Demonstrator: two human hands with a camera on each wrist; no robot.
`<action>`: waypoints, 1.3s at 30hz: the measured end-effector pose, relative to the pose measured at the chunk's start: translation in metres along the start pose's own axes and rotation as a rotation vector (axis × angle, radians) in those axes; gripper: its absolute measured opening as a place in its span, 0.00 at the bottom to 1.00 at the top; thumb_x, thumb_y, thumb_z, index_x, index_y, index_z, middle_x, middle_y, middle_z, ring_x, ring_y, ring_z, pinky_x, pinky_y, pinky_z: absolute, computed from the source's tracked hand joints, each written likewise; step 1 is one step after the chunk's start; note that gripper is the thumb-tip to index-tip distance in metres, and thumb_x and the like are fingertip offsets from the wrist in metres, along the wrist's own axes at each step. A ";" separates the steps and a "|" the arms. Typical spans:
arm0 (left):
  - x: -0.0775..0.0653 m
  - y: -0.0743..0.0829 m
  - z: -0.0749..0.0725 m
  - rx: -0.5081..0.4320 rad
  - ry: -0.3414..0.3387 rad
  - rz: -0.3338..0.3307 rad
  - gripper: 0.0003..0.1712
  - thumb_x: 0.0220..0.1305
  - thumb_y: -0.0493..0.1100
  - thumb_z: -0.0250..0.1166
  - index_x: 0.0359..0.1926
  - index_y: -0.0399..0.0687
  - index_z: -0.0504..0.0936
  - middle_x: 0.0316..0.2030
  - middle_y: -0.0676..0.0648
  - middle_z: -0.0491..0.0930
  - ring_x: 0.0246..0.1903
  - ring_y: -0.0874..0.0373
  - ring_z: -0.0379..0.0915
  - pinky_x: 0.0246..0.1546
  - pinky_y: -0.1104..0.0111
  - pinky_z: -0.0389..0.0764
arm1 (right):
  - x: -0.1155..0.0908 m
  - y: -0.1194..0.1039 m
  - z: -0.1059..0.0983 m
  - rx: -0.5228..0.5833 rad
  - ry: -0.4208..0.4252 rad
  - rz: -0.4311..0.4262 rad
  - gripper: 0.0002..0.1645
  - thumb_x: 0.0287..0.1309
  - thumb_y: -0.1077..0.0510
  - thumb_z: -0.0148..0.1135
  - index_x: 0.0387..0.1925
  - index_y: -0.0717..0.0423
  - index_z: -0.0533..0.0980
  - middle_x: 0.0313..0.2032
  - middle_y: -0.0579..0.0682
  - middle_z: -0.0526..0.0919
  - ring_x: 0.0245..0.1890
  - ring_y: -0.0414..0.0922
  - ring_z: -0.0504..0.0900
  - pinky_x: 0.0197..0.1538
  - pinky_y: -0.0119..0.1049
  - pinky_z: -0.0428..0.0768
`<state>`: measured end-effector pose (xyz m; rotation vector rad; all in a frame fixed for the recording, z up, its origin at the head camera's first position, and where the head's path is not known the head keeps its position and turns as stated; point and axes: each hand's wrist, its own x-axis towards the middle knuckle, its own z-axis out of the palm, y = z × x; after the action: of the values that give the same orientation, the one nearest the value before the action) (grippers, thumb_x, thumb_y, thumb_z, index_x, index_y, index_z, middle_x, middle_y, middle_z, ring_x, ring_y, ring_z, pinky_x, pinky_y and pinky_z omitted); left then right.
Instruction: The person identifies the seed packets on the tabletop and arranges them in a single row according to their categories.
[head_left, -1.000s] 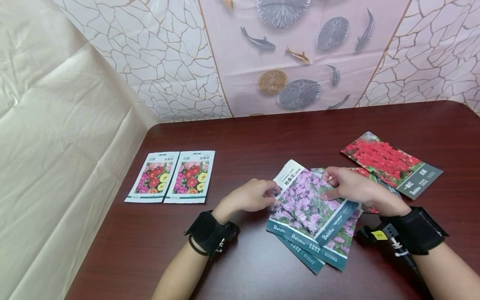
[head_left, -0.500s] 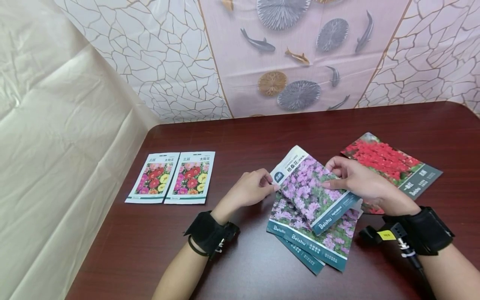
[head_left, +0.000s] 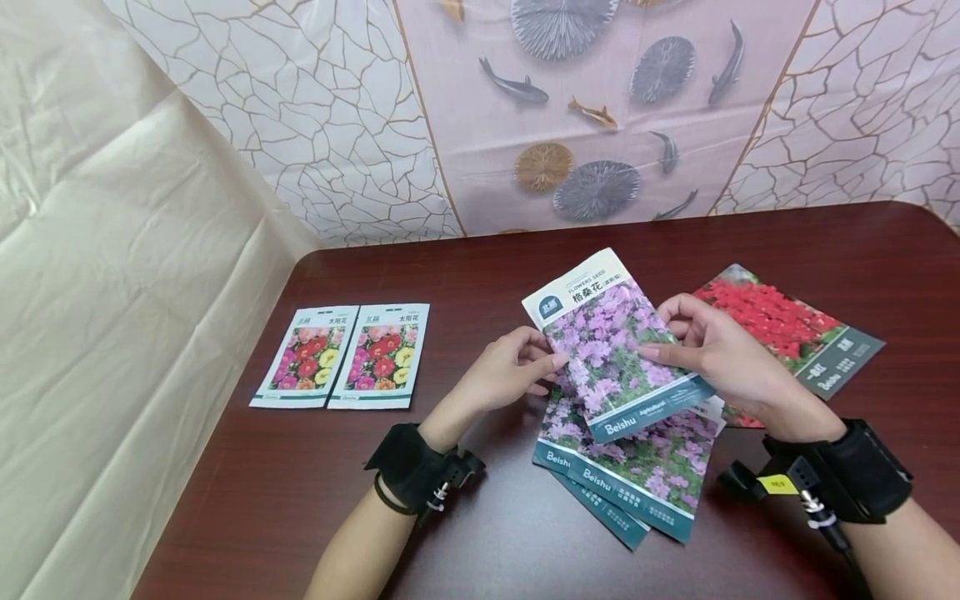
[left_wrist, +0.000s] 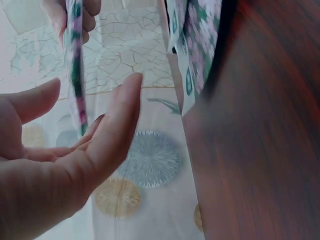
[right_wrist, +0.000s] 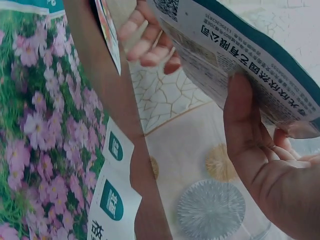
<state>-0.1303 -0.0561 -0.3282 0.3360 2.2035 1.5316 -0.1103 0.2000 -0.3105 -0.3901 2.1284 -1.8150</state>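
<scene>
Head view: the right hand (head_left: 723, 362) pinches a purple-flowered packet (head_left: 603, 354) above similar packets (head_left: 667, 492). The left hand (head_left: 502, 371) is loose at its left edge.

The table (head_left: 465, 525) looks like wood, smooth and a bit shiny. The upper purple-flower seed packet (head_left: 603, 346) looks thin and slick — paper or plastic, I can't tell which. The black wrist straps (head_left: 862, 475) look dull, like cloth. The cable plug (head_left: 813, 507) looks like shiny metal. The cream sheet (head_left: 150, 250) is shiny — and creased.
</scene>
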 end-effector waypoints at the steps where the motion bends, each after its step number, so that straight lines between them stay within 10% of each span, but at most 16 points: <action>1: 0.000 0.000 0.000 -0.049 -0.003 0.009 0.19 0.62 0.45 0.61 0.47 0.36 0.69 0.39 0.37 0.78 0.37 0.44 0.78 0.34 0.61 0.80 | 0.000 0.000 0.000 0.014 -0.003 -0.006 0.15 0.61 0.61 0.56 0.42 0.57 0.58 0.21 0.47 0.63 0.17 0.41 0.68 0.21 0.32 0.71; 12: -0.007 0.008 0.003 -0.410 -0.001 0.065 0.16 0.63 0.30 0.55 0.49 0.37 0.60 0.38 0.38 0.75 0.33 0.56 0.76 0.36 0.58 0.80 | 0.002 0.002 0.007 0.035 -0.045 -0.071 0.14 0.60 0.66 0.56 0.38 0.60 0.58 0.22 0.46 0.70 0.14 0.39 0.64 0.16 0.32 0.67; 18: -0.007 0.010 0.005 -0.411 0.053 0.081 0.14 0.64 0.30 0.54 0.48 0.37 0.61 0.33 0.43 0.74 0.29 0.58 0.73 0.31 0.62 0.80 | 0.004 0.007 0.010 -0.053 -0.025 -0.109 0.16 0.57 0.68 0.57 0.35 0.63 0.57 0.17 0.46 0.54 0.14 0.45 0.46 0.15 0.38 0.53; 39: -0.009 0.013 -0.008 -0.327 0.071 0.058 0.14 0.64 0.32 0.55 0.48 0.39 0.63 0.35 0.41 0.76 0.30 0.57 0.74 0.28 0.68 0.79 | 0.001 -0.002 -0.001 -0.125 -0.006 -0.048 0.16 0.63 0.61 0.54 0.48 0.64 0.63 0.30 0.53 0.80 0.26 0.51 0.80 0.34 0.39 0.79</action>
<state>-0.1270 -0.0616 -0.3120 0.2462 1.9634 1.9251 -0.1119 0.2003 -0.3085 -0.4792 2.2541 -1.7079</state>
